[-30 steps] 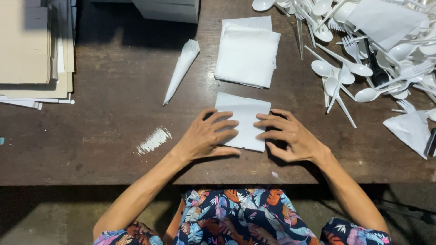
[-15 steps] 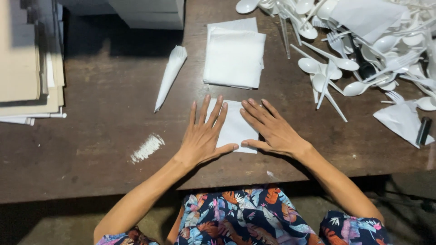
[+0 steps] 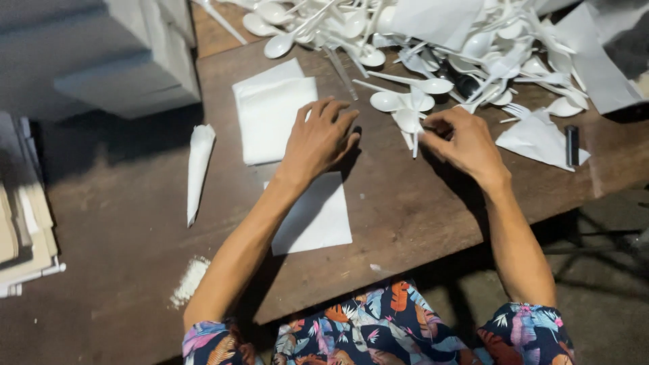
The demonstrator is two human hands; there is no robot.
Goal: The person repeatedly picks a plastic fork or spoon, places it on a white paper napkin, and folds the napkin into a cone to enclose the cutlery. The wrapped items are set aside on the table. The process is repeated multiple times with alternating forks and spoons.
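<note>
A single white napkin (image 3: pixel 318 216) lies flat on the brown wooden table (image 3: pixel 399 209) in front of me. My left hand (image 3: pixel 318 138) hovers over the right edge of a stack of white napkins (image 3: pixel 270 115), fingers curled and empty. My right hand (image 3: pixel 460 142) pinches the handles of white plastic spoons (image 3: pixel 405 111) at the near edge of the cutlery heap. A rolled white napkin cone (image 3: pixel 198 169) lies to the left.
A big heap of white plastic spoons and forks (image 3: pixel 433 34) with loose napkins covers the far right. A small black object (image 3: pixel 572 145) lies on a folded napkin there. Grey boxes (image 3: pixel 101 61) stand far left, flat cardboard (image 3: pixel 23 236) at the left edge. White powder (image 3: pixel 189 280) lies near the front.
Both hands have left the flat napkin. The left moved up to the napkin stack, the right reached to the spoons and pinched them. The camera view shifted and tilted.
</note>
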